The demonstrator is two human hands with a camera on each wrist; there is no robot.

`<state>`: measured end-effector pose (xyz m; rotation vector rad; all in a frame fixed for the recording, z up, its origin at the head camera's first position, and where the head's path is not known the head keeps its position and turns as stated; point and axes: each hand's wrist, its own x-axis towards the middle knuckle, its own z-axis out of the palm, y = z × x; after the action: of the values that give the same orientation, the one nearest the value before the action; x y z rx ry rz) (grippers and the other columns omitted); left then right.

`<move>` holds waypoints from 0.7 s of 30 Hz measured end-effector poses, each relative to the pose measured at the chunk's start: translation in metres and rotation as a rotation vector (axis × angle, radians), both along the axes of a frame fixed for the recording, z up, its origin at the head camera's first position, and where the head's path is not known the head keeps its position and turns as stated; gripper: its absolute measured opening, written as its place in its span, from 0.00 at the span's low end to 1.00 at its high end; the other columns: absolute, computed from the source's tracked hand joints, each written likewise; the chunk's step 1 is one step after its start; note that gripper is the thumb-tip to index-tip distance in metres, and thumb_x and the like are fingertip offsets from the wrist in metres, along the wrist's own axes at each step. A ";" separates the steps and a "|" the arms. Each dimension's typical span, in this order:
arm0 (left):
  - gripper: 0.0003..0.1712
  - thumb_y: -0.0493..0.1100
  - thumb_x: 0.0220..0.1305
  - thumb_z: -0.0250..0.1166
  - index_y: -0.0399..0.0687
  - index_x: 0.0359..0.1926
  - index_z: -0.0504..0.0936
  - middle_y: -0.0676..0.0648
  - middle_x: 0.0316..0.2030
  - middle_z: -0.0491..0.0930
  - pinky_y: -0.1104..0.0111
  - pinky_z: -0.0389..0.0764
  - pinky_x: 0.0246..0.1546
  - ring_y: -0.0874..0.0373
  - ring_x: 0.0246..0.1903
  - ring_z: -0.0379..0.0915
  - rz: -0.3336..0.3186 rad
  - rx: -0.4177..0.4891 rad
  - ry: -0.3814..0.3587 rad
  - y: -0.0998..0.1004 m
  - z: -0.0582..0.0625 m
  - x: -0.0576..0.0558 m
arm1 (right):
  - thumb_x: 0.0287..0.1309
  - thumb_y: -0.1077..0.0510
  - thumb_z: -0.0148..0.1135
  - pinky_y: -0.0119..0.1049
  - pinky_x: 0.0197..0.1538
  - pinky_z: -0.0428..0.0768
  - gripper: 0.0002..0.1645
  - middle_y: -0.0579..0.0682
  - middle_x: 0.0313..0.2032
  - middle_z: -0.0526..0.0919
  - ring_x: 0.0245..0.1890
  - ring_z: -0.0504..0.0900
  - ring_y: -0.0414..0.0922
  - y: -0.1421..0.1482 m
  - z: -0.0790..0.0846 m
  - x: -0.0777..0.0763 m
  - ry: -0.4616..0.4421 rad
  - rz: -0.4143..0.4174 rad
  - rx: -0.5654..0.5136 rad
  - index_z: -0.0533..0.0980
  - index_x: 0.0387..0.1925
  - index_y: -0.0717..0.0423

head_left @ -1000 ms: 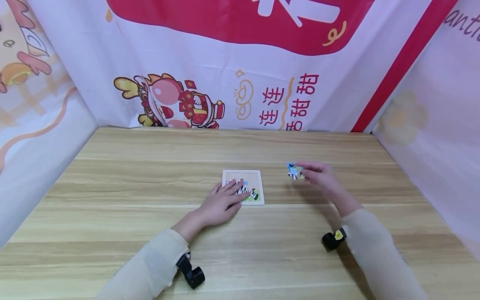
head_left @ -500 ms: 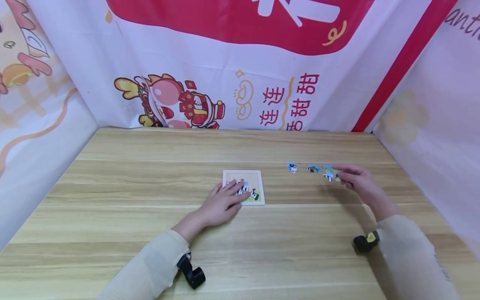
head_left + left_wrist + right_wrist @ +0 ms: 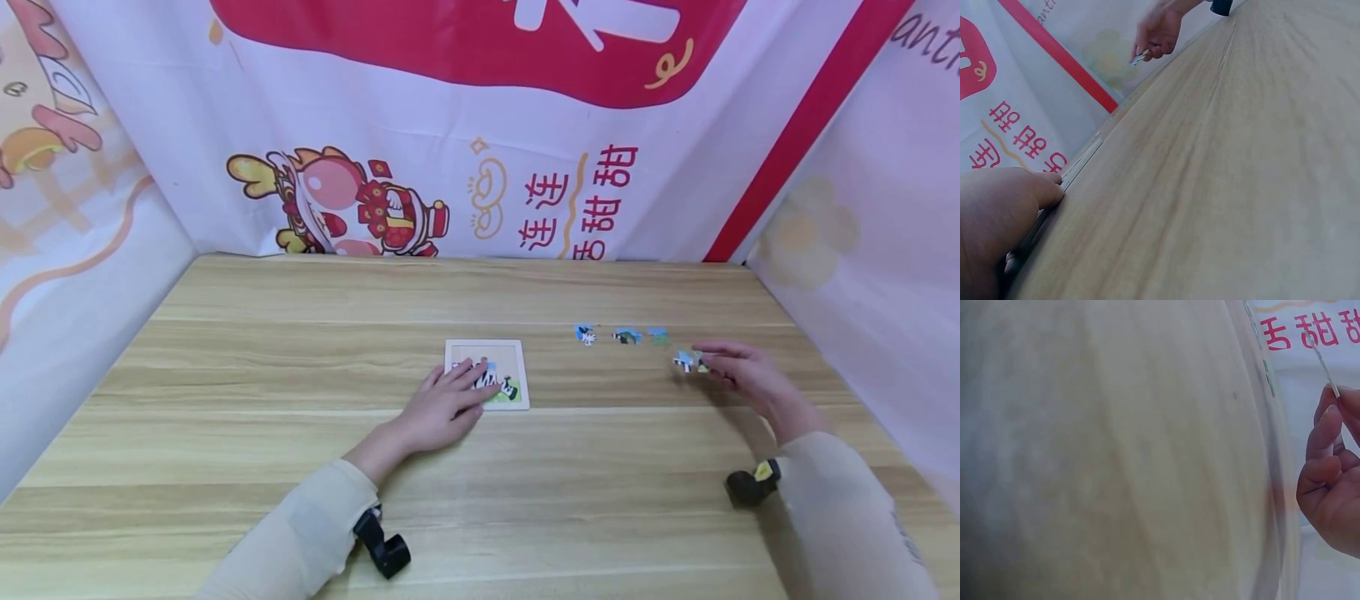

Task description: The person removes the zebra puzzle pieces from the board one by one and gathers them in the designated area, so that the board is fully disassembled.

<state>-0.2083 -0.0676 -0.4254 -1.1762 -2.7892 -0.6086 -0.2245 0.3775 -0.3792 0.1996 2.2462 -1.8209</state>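
Observation:
My left hand (image 3: 444, 410) lies with spread, straight fingers across a small square puzzle board (image 3: 524, 375) with a pale frame. Part of a zebra picture on green shows between the fingers; the rest is hidden under them. Off to the right, my right hand (image 3: 750, 379) pinches a puzzle piece (image 3: 684, 362) printed in blue, white and green between thumb and fingers, held above the table. Seen edge-on in the right wrist view, the piece (image 3: 1325, 369) is thin and flat. In the left wrist view the right hand (image 3: 1159, 31) is raised over the tabletop.
Three loose puzzle pieces lie in a row on the wooden table (image 3: 570, 483): one at the left (image 3: 586, 335), a middle piece (image 3: 627, 336) and a right piece (image 3: 657, 335). Printed cloth (image 3: 420, 108) hangs behind the table and along both sides.
My right hand has carried its puzzle piece rightward past the loose pieces, then slightly nearer to me. The row of pieces it covered now shows. My left hand has stayed on the board.

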 end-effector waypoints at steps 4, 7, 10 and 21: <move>0.23 0.48 0.63 0.46 0.58 0.60 0.64 0.47 0.63 0.52 0.49 0.40 0.56 0.49 0.62 0.41 0.001 0.002 -0.004 0.000 0.000 0.000 | 0.56 0.56 0.54 0.29 0.29 0.70 0.09 0.40 0.28 0.74 0.28 0.71 0.38 -0.001 -0.002 -0.004 -0.020 -0.001 0.059 0.78 0.36 0.41; 0.22 0.48 0.63 0.46 0.59 0.59 0.64 0.47 0.63 0.52 0.49 0.40 0.56 0.50 0.62 0.41 0.003 0.007 -0.010 0.000 0.000 0.000 | 0.55 0.57 0.55 0.29 0.29 0.70 0.09 0.40 0.27 0.75 0.28 0.72 0.38 -0.002 -0.004 -0.007 -0.016 0.001 0.085 0.78 0.34 0.39; 0.22 0.48 0.63 0.46 0.60 0.60 0.64 0.48 0.63 0.51 0.49 0.40 0.57 0.50 0.62 0.41 0.003 0.009 -0.011 0.000 -0.001 -0.001 | 0.55 0.57 0.55 0.29 0.29 0.70 0.10 0.40 0.26 0.75 0.27 0.72 0.37 -0.004 -0.007 -0.010 -0.008 0.009 0.105 0.78 0.31 0.37; 0.23 0.48 0.63 0.47 0.59 0.60 0.64 0.48 0.63 0.51 0.49 0.39 0.57 0.50 0.62 0.41 0.005 0.014 -0.012 0.000 -0.001 -0.001 | 0.55 0.55 0.54 0.33 0.31 0.70 0.24 0.44 0.30 0.75 0.30 0.71 0.42 -0.009 -0.012 -0.019 -0.032 0.017 0.331 0.68 0.53 0.60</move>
<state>-0.2089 -0.0678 -0.4262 -1.1669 -2.7922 -0.6357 -0.2431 0.3689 -0.3909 0.2646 2.5040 -1.4159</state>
